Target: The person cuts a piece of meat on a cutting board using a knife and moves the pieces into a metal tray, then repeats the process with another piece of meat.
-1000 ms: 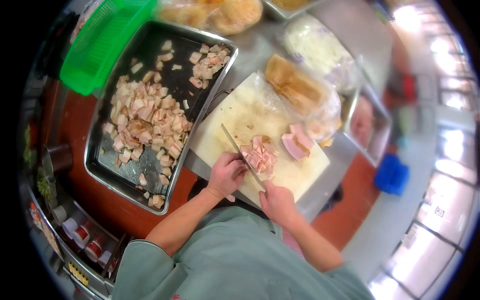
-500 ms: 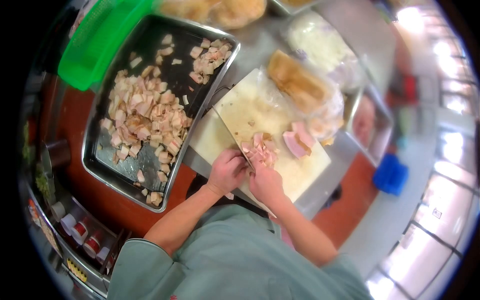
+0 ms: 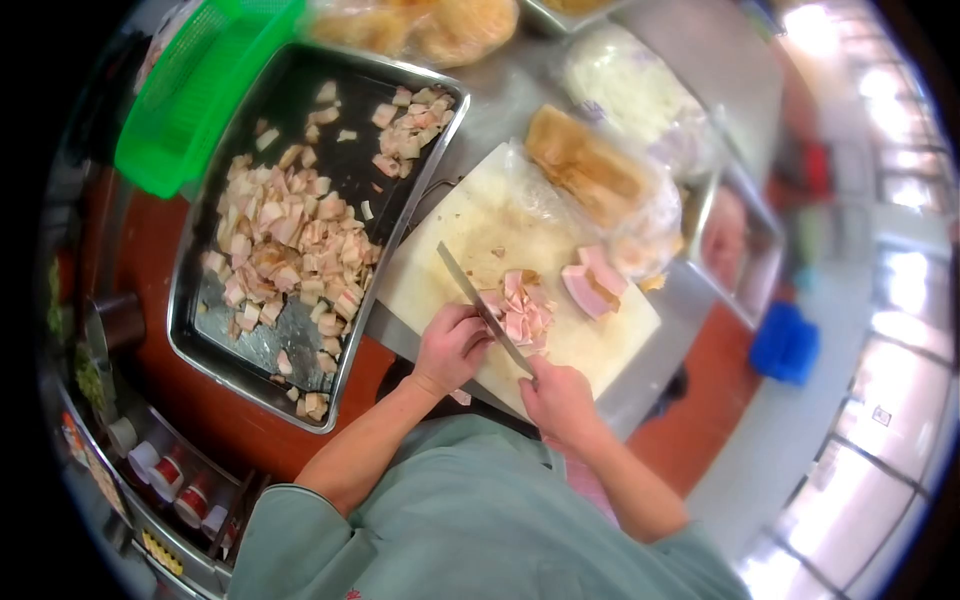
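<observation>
A knife (image 3: 480, 305) is in my right hand (image 3: 562, 400), its blade reaching up and left across a white cutting board (image 3: 430, 265). My left hand (image 3: 452, 350) has its fingers curled beside the blade, near the board's lower left edge; whatever is under the fingers is hidden. Just right of the blade lies a pile of cut pink meat pieces (image 3: 525, 308). Farther right on the board rest larger meat slices (image 3: 594, 284). A big metal tray (image 3: 345, 385) left of the board carries many pale meat cubes (image 3: 290, 230).
A green basket (image 3: 175, 130) stands beyond the tray at upper left. Bagged food (image 3: 590, 170) lies at the board's far edge, with another bag (image 3: 635, 85) behind it. A metal pan with meat (image 3: 728, 240) and a blue object (image 3: 785, 343) are at right.
The knife and my right hand have shifted right and down, away from the left hand, and the blade's flat side now shows more. My left hand is nearly in the same place.
</observation>
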The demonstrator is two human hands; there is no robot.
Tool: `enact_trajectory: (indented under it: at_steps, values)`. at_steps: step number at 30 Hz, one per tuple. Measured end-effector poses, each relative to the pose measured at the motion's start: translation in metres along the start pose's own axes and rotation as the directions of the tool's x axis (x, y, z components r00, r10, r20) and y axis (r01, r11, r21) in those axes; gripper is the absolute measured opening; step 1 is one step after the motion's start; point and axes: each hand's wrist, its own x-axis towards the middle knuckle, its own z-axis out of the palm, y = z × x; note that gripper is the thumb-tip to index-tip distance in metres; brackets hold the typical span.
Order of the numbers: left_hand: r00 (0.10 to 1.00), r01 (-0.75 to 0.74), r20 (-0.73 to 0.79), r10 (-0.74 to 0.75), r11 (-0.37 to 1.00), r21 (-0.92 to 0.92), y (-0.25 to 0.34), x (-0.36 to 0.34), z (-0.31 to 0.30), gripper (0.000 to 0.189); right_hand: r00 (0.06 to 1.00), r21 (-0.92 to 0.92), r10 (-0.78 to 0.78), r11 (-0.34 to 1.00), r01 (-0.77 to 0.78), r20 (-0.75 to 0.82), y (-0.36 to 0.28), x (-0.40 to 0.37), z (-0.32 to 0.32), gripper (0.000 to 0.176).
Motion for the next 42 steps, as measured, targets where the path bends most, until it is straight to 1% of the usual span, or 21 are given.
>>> enact_trajectory:
  at_steps: [4, 7, 10, 13, 16, 19, 22, 24, 27, 28, 30, 31, 33, 34, 36, 39, 40, 42]
  values:
    - [1.000, -0.010, -0.008, 0.010, 1.000, 0.012, 0.001, 0.002, 0.001, 0.027, 0.997, -0.012, 0.041, 0.999, -0.040, 0.058, -0.005, -0.001, -0.009, 0.018]
    - [1.000, -0.025, -0.009, 0.025, 1.000, 0.019, 0.002, 0.004, 0.001, 0.025, 0.999, 0.001, 0.017, 1.000, -0.017, 0.033, 0.000, 0.008, 0.003, 0.017]
    - [0.999, -0.037, -0.014, 0.038, 0.999, 0.033, 0.003, 0.005, 0.000, 0.022, 0.999, 0.000, 0.031, 1.000, -0.031, 0.019, -0.004, 0.019, 0.010, 0.016]
    - [0.999, -0.050, -0.011, 0.050, 0.998, 0.036, 0.003, 0.005, 0.002, 0.022, 0.997, -0.003, 0.050, 0.999, -0.050, 0.058, -0.005, 0.009, 0.002, 0.015]
    - [0.998, -0.055, -0.005, 0.055, 0.998, 0.031, 0.002, 0.005, 0.001, 0.022, 0.999, 0.002, -0.028, 1.000, 0.028, -0.022, 0.003, 0.020, 0.024, 0.022]
    - [0.998, -0.066, 0.002, 0.066, 0.997, 0.047, 0.002, 0.008, 0.000, 0.021, 0.995, 0.029, 0.021, 0.999, -0.018, -0.094, -0.010, 0.048, 0.035, 0.027]
    - [0.997, -0.079, -0.001, 0.079, 0.992, 0.094, 0.006, 0.009, 0.001, 0.023, 0.985, 0.072, -0.020, 0.997, 0.032, -0.170, -0.007, 0.050, 0.033, 0.033]
    - [0.996, -0.073, -0.037, 0.079, 0.987, 0.143, 0.005, 0.005, 0.004, 0.025, 0.988, 0.029, -0.028, 0.999, 0.033, -0.155, -0.001, 0.038, 0.026, 0.035]
    - [0.998, -0.003, -0.061, 0.011, 0.992, 0.123, 0.010, 0.004, 0.011, 0.028, 0.993, 0.000, -0.030, 1.000, 0.031, -0.111, 0.010, 0.010, 0.009, 0.038]
    - [0.997, 0.046, -0.062, -0.041, 0.996, 0.082, 0.011, 0.003, 0.013, 0.028, 0.995, -0.003, -0.026, 1.000, 0.026, -0.097, 0.010, 0.002, 0.003, 0.039]
    - [0.988, 0.143, -0.058, -0.143, 0.990, 0.003, 0.016, 0.005, 0.012, 0.028, 0.992, -0.007, 0.008, 1.000, -0.008, -0.127, 0.000, -0.006, -0.010, 0.039]
    - [0.984, 0.163, -0.071, -0.162, 0.986, 0.018, 0.022, 0.006, 0.003, 0.027, 0.989, -0.004, 0.023, 1.000, -0.024, -0.145, -0.004, -0.008, -0.014, 0.039]
    - [0.977, 0.198, -0.093, -0.193, 0.979, 0.049, 0.039, 0.011, -0.024, 0.025, 0.971, 0.027, -0.014, 0.999, 0.021, -0.237, 0.001, -0.006, -0.004, 0.036]
    - [0.981, 0.160, -0.122, -0.149, 0.984, 0.082, 0.049, 0.018, -0.038, 0.025, 0.959, 0.039, -0.028, 0.998, 0.041, -0.281, 0.003, -0.006, 0.000, 0.035]
    - [0.982, 0.090, -0.177, -0.063, 0.985, 0.148, 0.069, 0.031, -0.061, 0.025, 0.958, 0.027, -0.025, 0.999, 0.034, -0.286, 0.003, -0.007, 0.003, 0.032]
    - [0.989, 0.016, -0.148, -0.002, 0.995, 0.096, 0.087, 0.047, -0.072, 0.026, 0.951, -0.003, -0.046, 0.999, 0.047, -0.305, 0.002, -0.013, 0.004, 0.026]
    - [0.989, 0.027, -0.146, -0.013, 0.995, 0.098, 0.093, 0.053, -0.072, 0.026, 0.947, -0.016, -0.053, 0.999, 0.051, -0.316, 0.003, -0.014, 0.004, 0.024]
    - [0.990, -0.141, 0.024, 0.139, 0.966, 0.218, 0.099, 0.067, -0.067, 0.028, 0.934, -0.050, -0.070, 0.997, 0.056, -0.351, 0.007, -0.016, 0.010, 0.022]
